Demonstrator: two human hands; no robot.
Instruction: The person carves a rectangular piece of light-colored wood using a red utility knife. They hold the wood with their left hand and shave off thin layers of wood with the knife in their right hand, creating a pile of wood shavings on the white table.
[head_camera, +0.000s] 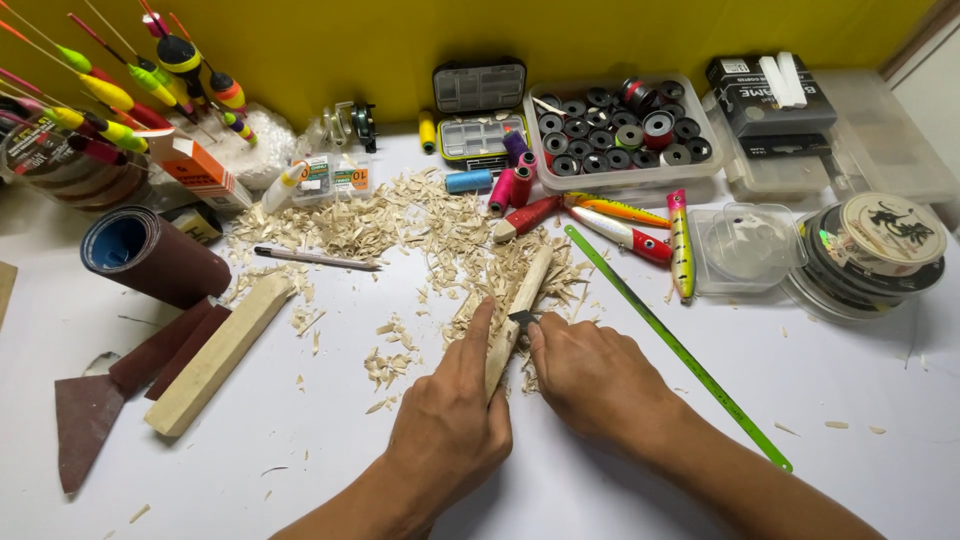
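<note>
I read the carved wooden stick (518, 305) as partly shaped: it lies on the white table (620, 480) at centre, angled away from me, its far end rounded and pale, its near section apparently squarer, though the hands cover much of it. The spread of wood shavings (400, 225) around it indicates substantial removal done; by my judgement the near section remains to be worked. My left hand (450, 425) is closed around the near end, the index finger extended along the stick. My right hand (595, 380) is curled shut on a small dark blade (521, 318), pressing its edge against the stick's side. An uncut wooden block (218, 352) lies to the left beside sandpaper (150, 258); a green ruler (675, 345) lies to the right.
</note>
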